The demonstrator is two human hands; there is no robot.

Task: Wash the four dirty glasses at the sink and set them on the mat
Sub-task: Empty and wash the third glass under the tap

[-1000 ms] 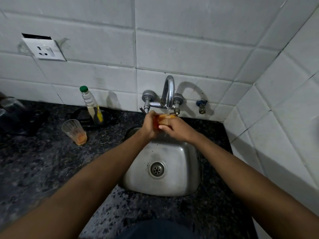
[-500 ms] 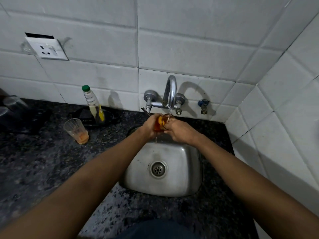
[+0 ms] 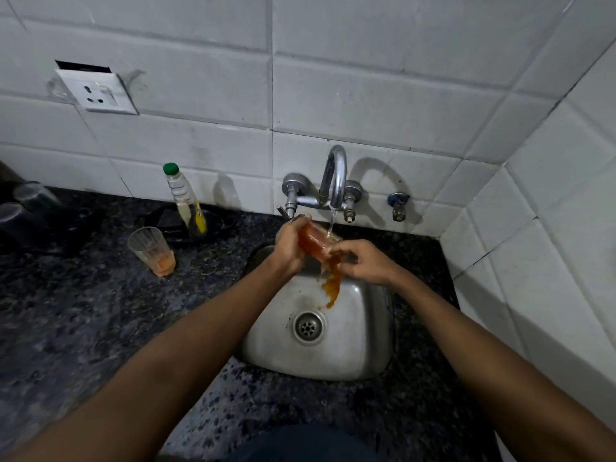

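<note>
Both hands gripped one glass (image 3: 315, 241): the left hand (image 3: 291, 243) curled round its base, the right hand (image 3: 361, 261) pinching its rim. It lay tilted under the tap (image 3: 335, 181), above the sink's (image 3: 366, 345) back edge, spilling orange liquid (image 3: 331, 285). Another orange-stained glass (image 3: 151, 250) stood on the tabletop (image 3: 83, 311).

no text can be read; the yellow label on the clear plastic bottle with a green cap (image 3: 185, 201) is too blurred.

Black-and-grey speckled stone counter (image 3: 83, 328), dull silver steel sink (image 3: 360, 345) streaked with orange liquid (image 3: 331, 288), clear plastic bottle (image 3: 186, 203) with green cap and yellow label, white wall tiles (image 3: 366, 95), white socket plate (image 3: 96, 91)
</note>
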